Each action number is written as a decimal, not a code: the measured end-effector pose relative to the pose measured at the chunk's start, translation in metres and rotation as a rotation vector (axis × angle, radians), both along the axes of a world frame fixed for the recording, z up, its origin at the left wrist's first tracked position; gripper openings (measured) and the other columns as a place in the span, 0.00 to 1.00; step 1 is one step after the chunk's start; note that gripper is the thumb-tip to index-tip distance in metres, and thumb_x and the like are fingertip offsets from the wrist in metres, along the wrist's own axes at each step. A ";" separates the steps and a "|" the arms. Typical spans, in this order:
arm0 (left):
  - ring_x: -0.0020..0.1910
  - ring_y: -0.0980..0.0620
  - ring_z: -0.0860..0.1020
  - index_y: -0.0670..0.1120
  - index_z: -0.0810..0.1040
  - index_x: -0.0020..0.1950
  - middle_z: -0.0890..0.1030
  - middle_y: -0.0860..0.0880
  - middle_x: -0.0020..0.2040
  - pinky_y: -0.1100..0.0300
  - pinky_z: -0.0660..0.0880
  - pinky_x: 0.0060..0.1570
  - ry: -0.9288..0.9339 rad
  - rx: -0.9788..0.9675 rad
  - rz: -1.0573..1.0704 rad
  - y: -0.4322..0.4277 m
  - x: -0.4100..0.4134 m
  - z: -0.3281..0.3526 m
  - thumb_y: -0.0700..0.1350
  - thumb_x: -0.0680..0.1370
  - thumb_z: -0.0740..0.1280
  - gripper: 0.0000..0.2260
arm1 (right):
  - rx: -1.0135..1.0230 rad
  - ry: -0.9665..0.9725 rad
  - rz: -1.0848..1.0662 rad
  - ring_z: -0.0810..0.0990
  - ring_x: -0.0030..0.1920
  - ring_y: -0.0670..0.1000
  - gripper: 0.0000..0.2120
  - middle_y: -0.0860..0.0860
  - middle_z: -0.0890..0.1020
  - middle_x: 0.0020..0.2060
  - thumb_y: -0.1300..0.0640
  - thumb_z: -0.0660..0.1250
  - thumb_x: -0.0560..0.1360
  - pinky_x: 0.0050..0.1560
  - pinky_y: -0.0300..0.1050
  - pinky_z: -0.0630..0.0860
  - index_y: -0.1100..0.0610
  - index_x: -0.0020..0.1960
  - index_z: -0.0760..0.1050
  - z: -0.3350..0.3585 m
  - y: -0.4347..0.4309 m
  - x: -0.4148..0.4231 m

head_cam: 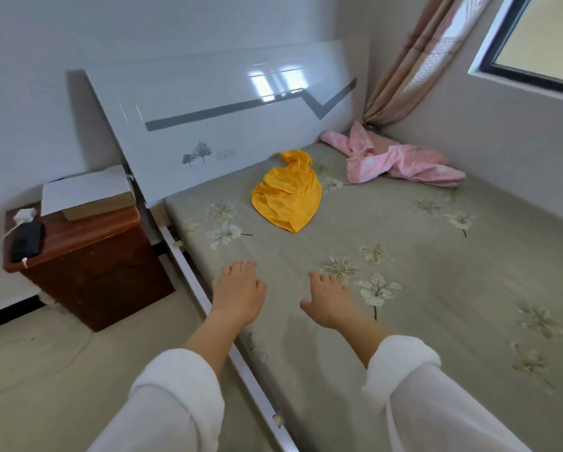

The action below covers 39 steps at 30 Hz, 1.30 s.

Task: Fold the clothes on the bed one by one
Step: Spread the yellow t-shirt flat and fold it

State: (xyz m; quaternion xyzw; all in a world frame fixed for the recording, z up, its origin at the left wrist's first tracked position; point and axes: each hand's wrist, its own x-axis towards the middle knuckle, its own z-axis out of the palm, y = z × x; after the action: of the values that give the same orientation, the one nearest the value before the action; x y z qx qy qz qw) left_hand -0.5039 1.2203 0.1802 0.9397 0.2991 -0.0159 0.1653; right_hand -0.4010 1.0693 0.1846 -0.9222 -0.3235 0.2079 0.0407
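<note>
At the far left a brown nightstand [87, 256] stood beside the bed [404, 223], carrying a box under white paper. Just right of it, the left hand [239, 290] reached over the bed's near left edge, palm down, its grip apart and holding nothing. Farther off, near the white headboard [208, 125], the yellow garment [286, 197] lay crumpled on the floral sheet. The right hand [330, 300] hung beside the left one, its grip likewise apart and empty; whether either hand touched the sheet could not be told. In the far right corner, below the curtain [413, 60], the pink garment [394, 161] lay in a heap. Neither piece looked folded, so the task appeared to be at its opening step, the reach for a first garment. The yellow one, being nearer, seemed the likely pick: the next move called for a longer reach forward, a pinch on an edge, and a pull onto open sheet for spreading flat.
</note>
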 end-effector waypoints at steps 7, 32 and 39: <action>0.71 0.44 0.61 0.47 0.61 0.74 0.63 0.45 0.74 0.47 0.63 0.66 0.040 -0.017 -0.099 0.121 0.113 -0.038 0.50 0.81 0.53 0.21 | 0.025 0.030 -0.110 0.65 0.68 0.58 0.26 0.57 0.68 0.68 0.48 0.59 0.78 0.65 0.58 0.64 0.58 0.72 0.59 -0.036 0.109 0.105; 0.76 0.42 0.50 0.45 0.43 0.79 0.45 0.42 0.79 0.46 0.56 0.71 0.127 0.103 -0.522 0.456 0.513 -0.321 0.52 0.81 0.55 0.31 | -0.097 0.078 -0.466 0.41 0.78 0.52 0.38 0.51 0.38 0.78 0.47 0.60 0.78 0.75 0.54 0.49 0.53 0.78 0.41 -0.305 0.364 0.394; 0.77 0.42 0.49 0.52 0.48 0.79 0.50 0.45 0.79 0.46 0.56 0.72 0.121 -0.102 -0.615 0.458 0.592 -0.356 0.53 0.80 0.61 0.32 | -0.059 0.111 -0.501 0.45 0.78 0.52 0.36 0.53 0.45 0.78 0.49 0.61 0.77 0.74 0.49 0.57 0.53 0.78 0.46 -0.339 0.380 0.425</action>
State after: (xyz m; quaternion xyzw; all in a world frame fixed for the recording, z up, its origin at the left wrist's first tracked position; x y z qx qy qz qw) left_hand 0.0879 1.6785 -0.1754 0.9739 0.0093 -0.1359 0.1815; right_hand 0.0239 1.4488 -0.1545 -0.9615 -0.0760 0.2511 0.0818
